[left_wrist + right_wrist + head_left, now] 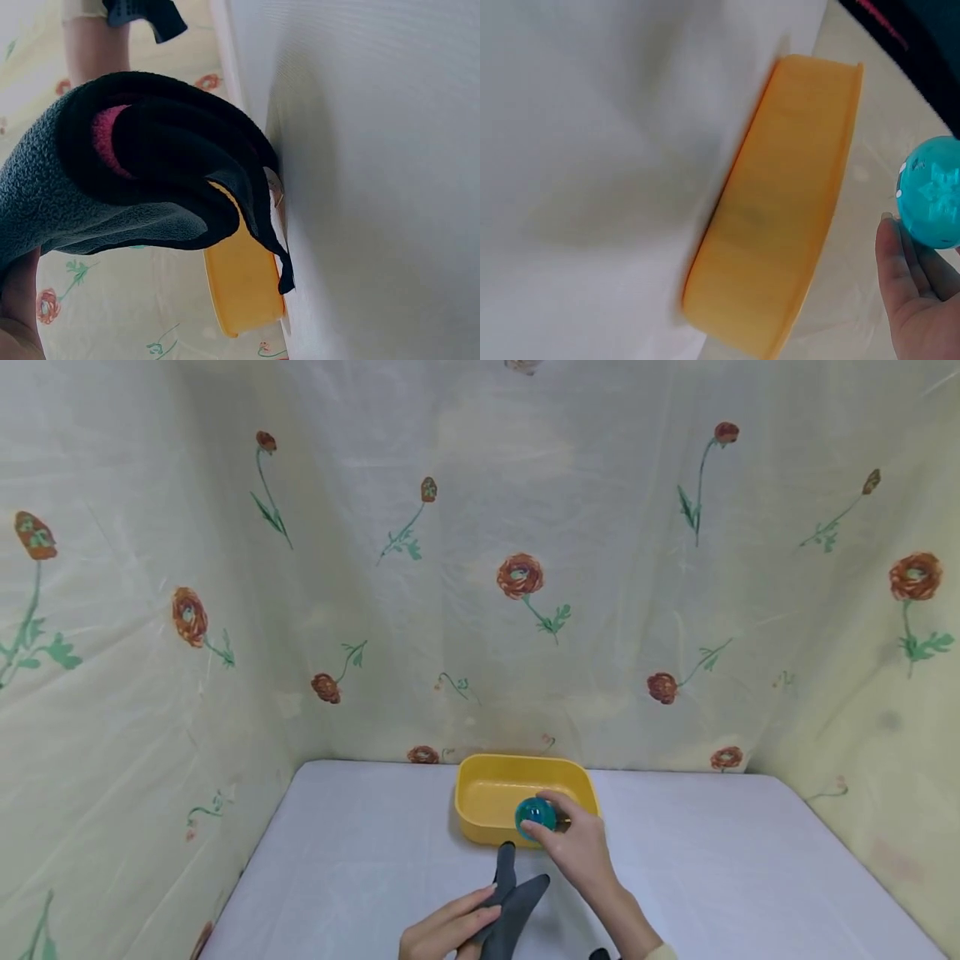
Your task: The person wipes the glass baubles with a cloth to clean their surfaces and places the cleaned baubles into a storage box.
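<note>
My left hand (pixel 447 927) holds a dark grey fleece cloth (pixel 513 910) with black edging. In the left wrist view the fleece cloth (pixel 169 150) is folded over, with a bit of pink showing inside, and part of the hand (pixel 19 315) lies under it. My right hand (pixel 583 853) grips a round teal bauble (pixel 534 815) between thumb and fingers, above the near rim of a yellow tub (pixel 480 835). A snowflake shape shows on the bauble (pixel 934 191) in the right wrist view.
The yellow tub stands near the back edge of a white-covered table (pixel 360 843). Behind and on both sides hangs a pale curtain (pixel 600 635) printed with flowers. A black device (pixel 150 16) sits on the right wrist.
</note>
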A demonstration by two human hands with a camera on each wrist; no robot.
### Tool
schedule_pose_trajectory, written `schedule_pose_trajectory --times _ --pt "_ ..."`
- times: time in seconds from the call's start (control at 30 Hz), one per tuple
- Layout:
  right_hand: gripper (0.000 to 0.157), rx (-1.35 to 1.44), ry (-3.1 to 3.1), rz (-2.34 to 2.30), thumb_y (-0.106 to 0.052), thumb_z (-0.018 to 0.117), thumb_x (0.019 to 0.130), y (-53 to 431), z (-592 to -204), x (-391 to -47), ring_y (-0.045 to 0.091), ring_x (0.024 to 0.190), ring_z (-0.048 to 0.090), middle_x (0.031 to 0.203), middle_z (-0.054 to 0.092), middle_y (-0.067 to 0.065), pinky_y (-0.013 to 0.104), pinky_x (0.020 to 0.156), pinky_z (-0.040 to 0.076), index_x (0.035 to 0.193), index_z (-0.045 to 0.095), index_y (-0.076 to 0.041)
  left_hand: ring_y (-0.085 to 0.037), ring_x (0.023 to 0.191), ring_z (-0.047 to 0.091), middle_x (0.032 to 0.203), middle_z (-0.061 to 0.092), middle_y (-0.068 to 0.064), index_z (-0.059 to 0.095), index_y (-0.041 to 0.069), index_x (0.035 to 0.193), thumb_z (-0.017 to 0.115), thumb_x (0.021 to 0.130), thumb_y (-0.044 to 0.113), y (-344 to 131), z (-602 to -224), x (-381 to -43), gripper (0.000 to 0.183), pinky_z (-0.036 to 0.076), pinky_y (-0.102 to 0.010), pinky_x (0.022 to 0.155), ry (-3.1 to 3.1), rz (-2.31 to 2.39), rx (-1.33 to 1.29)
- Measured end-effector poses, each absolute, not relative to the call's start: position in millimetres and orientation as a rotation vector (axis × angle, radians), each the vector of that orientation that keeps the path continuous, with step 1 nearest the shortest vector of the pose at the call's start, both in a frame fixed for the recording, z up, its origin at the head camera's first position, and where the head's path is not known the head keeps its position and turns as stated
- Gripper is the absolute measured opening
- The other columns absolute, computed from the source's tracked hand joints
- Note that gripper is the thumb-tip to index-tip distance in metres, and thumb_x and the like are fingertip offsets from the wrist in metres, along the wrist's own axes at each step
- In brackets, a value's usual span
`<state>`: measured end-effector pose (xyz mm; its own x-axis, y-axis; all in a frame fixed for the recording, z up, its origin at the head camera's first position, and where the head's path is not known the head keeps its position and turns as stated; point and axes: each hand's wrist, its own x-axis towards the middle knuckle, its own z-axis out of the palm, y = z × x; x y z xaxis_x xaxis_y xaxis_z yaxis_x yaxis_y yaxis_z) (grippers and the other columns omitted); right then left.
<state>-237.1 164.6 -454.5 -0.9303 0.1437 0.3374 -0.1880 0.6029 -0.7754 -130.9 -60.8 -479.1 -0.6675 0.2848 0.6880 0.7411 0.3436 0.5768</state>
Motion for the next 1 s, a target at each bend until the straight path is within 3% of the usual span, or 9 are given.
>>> schedule_pose_trajectory --times 0.1,0.57,1.0 --pt "0.049 0.030 -2.504 1.234 -0.026 0.085 0.078 162 -456 -244 0.019 0.094 0.067 0.112 0.073 0.007 0.032 0.081 0.061 0.122 0.068 -0.015 -0.011 0.113 0.069 0.130 0.067 0.004 0.069 0.026 0.124 0.064 0.088 -0.007 -61 -480 -131 0.049 0.053 -0.010 0.089 -2.149 -1.295 -0.897" --pt "0.048 0.047 -2.593 1.167 -0.030 0.083 0.079 160 -466 -265 0.022 0.098 0.064 0.115 0.072 0.008 0.042 0.088 0.057 0.122 0.069 -0.014 -0.010 0.111 0.069 0.130 0.067 0.004 0.068 0.027 0.125 0.064 0.088 -0.007 -64 -480 -133 0.050 0.054 -0.010 0.088 -2.134 -1.237 -0.906" --pt "0.045 0.121 -2.693 1.039 -0.031 0.081 0.082 160 -464 -288 0.023 0.096 0.062 0.115 0.070 0.010 0.043 0.086 0.058 0.121 0.068 -0.013 -0.008 0.108 0.070 0.127 0.068 0.006 0.070 0.025 0.122 0.065 0.082 -0.012 -63 -480 -136 0.054 0.056 -0.012 0.085 -2.053 -1.199 -0.882"
